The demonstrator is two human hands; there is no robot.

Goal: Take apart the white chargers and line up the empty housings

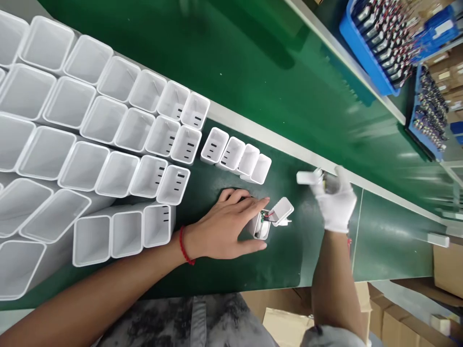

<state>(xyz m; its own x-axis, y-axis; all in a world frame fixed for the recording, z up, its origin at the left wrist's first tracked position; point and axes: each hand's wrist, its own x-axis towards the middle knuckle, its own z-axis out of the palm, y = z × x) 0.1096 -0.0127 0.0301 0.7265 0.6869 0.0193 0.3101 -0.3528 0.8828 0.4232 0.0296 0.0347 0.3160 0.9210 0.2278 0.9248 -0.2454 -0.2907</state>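
Observation:
My bare left hand (226, 224) rests on the green mat and grips a white plastic housing (261, 229) with small wires and a circuit board showing in its open end. A loose white cap (282, 210) lies against that housing. My right hand (334, 200), in a white glove, is raised near the belt's rail and holds a small white part (308, 177) between its fingers. A red cord circles my left wrist.
Rows of empty white housings (104, 144) stand open-end-up on the left, with a short row (237, 156) just beyond my left hand. A green conveyor belt (253, 67) runs behind. Blue bins of wired parts (383, 43) sit at the top right; cardboard boxes (448, 270) below.

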